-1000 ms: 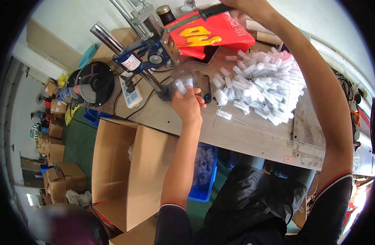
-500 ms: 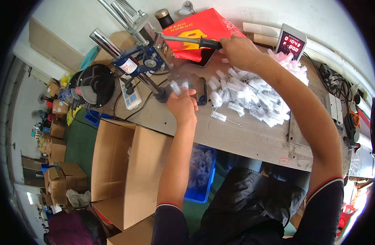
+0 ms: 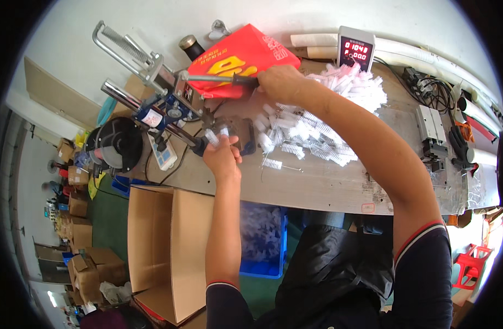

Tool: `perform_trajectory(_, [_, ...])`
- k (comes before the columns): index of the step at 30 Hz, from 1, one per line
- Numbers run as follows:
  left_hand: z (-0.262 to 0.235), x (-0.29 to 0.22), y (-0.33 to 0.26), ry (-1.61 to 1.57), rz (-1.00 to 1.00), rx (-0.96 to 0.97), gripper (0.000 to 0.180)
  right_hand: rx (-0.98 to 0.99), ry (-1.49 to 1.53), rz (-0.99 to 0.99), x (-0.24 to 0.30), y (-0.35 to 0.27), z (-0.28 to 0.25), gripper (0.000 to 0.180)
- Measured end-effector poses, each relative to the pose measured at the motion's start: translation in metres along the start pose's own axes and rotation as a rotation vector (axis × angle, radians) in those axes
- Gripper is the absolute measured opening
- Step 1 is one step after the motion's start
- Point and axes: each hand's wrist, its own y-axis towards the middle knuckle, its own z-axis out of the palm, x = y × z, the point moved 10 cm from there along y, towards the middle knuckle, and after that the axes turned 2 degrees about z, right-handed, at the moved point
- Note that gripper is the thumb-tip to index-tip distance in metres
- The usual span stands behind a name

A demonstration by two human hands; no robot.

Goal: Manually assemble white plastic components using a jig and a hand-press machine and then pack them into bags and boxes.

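My right hand (image 3: 285,85) is closed around the dark grip of a lever (image 3: 207,78) on a blue and silver bench press (image 3: 163,112). Below the press head, my left hand (image 3: 222,159) pinches small white bristle brushes (image 3: 212,136); two white tips show beyond its fingers. The press base, partly blurred, lies just past that hand. To its right spreads a large heap of white bristle brushes (image 3: 317,134). One loose brush (image 3: 272,164) with a thin wire stem rests at the heap's near edge.
Behind the lever lies a red bag (image 3: 243,55), with a dark jar (image 3: 191,46) beside it. A counter with red digits (image 3: 355,50) stands behind the heap. A cardboard box (image 3: 188,247) and blue bin (image 3: 281,257) sit below the worktable (image 3: 317,192). Cables (image 3: 435,90) lie at right.
The whole view has shifted and turned, so the bench appears further left. Both hands keep their holds; the lever grip and right hand look blurred and slightly lower against the red bag.
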Motion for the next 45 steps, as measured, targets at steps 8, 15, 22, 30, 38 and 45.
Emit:
perform_trajectory(8, [-0.008, -0.007, 0.014, -0.031, 0.025, 0.054, 0.007, -0.117, 0.074, 0.102, 0.004, -0.009, -0.012, 0.022])
perform_trajectory(15, [-0.001, -0.016, 0.018, 0.113, -0.099, 0.228, 0.008, -0.189, -0.018, 0.041, 0.001, -0.022, -0.029, 0.021])
perform_trajectory(22, [-0.016, -0.022, -0.011, 0.047, 0.042, 0.255, 0.017, -0.435, -0.091, 0.053, -0.002, -0.052, -0.109, 0.038])
perform_trajectory(30, [-0.011, -0.006, -0.063, -0.215, 0.034, 0.448, 0.032, -0.795, 0.314, -0.083, 0.031, -0.183, -0.092, 0.010])
perform_trajectory(38, [0.010, 0.017, -0.081, -0.459, 0.009, 0.637, 0.020, -0.448, 0.425, 0.082, 0.057, -0.222, 0.047, 0.012])
perform_trajectory(45, [0.026, 0.031, -0.094, -0.619, -0.067, 0.749, 0.017, -0.365, 0.335, 0.183, 0.045, -0.210, 0.074, 0.013])
